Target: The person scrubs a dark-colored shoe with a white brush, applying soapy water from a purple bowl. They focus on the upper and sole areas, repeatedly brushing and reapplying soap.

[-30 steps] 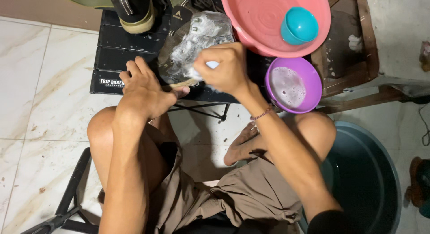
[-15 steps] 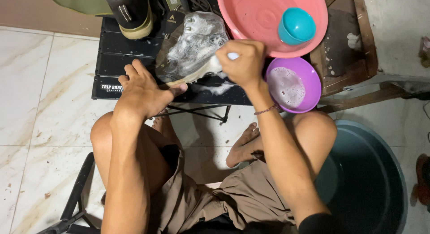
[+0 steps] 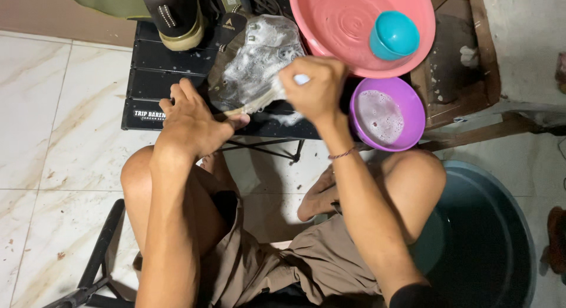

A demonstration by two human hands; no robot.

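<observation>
Right hand (image 3: pixel 315 87) is clenched around a brush (image 3: pixel 265 99), bristles down on the soapy shoe (image 3: pixel 253 63). Left hand (image 3: pixel 191 122) presses flat against the shoe's near edge, fingers spread, steadying it rather than closing around it. The shoe lies on its side on the black table (image 3: pixel 156 72), covered in white suds. A second shoe (image 3: pixel 174 16) stands at the table's far edge. Just right of the brush hand sits a purple bowl (image 3: pixel 413 116) of foamy water, and beyond it a pink basin (image 3: pixel 345 25) with a teal cup (image 3: pixel 394 35) inside.
</observation>
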